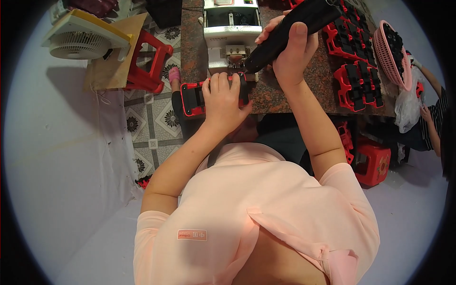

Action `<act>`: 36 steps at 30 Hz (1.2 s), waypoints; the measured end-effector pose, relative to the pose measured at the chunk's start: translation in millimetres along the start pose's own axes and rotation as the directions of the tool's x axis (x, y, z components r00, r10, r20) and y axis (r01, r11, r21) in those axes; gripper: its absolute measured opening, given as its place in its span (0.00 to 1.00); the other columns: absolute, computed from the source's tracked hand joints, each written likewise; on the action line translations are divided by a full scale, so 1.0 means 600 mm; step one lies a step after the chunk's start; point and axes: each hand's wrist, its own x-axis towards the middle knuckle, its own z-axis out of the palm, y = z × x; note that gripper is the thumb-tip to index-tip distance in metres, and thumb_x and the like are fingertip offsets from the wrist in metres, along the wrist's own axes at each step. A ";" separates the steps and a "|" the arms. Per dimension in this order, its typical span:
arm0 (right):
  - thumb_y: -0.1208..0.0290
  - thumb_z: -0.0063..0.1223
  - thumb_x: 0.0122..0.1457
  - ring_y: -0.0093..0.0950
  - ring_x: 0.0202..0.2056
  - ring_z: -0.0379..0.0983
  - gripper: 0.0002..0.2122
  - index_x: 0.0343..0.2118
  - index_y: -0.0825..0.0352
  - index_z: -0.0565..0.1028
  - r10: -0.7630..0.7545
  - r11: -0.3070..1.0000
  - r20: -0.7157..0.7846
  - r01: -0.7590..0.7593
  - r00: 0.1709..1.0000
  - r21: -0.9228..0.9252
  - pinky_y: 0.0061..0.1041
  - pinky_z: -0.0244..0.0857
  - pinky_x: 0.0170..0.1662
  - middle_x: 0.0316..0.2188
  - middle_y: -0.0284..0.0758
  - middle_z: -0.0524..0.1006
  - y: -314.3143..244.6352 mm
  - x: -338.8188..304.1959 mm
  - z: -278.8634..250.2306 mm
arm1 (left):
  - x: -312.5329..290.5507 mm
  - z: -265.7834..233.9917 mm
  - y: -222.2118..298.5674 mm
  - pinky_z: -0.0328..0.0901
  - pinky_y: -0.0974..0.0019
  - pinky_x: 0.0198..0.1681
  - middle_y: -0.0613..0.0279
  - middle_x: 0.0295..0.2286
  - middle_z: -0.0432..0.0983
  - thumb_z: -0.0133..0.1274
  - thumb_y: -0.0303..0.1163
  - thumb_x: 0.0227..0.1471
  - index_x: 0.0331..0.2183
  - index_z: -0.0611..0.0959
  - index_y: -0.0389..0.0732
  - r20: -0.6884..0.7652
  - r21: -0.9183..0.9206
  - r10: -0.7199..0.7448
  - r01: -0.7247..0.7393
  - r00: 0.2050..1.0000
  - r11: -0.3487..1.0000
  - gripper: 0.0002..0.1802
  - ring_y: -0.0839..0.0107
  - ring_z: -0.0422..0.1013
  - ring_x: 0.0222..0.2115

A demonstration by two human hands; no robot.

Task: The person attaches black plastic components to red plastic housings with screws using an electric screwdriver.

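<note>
My left hand (222, 103) lies over a red-rimmed black plastic part (192, 100) at the table's near edge, fingers curled across its top and the thumb at its right side. In my right hand (290, 66) is a thick black electric screwdriver (304, 29), held slanting with the thumb along its body. Its narrow end points down and left, close to the part's far right corner; whether the tip touches the part I cannot tell. Just beyond stands a white screw feeder (231, 35) with a tray of small dark pieces.
Red and black plastic assemblies (358, 85) fill the right of the speckled table (280, 97). Past them is a pink basket (382, 52) of black parts. A fan (80, 43) and red stools (373, 161) stand around. Another person (430, 118) is at the far right beside a plastic bag (407, 107).
</note>
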 end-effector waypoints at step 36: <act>0.62 0.72 0.49 0.17 0.27 0.72 0.24 0.41 0.69 0.71 0.040 0.981 0.199 -0.001 0.979 -0.192 0.20 0.69 0.30 0.26 0.29 0.78 0.016 -0.027 0.054 | 0.001 0.001 -0.005 0.55 0.44 0.54 0.47 0.42 0.68 0.66 0.47 0.36 0.48 0.73 0.35 -0.033 0.009 0.017 -0.017 0.999 1.000 0.40 0.51 0.63 0.48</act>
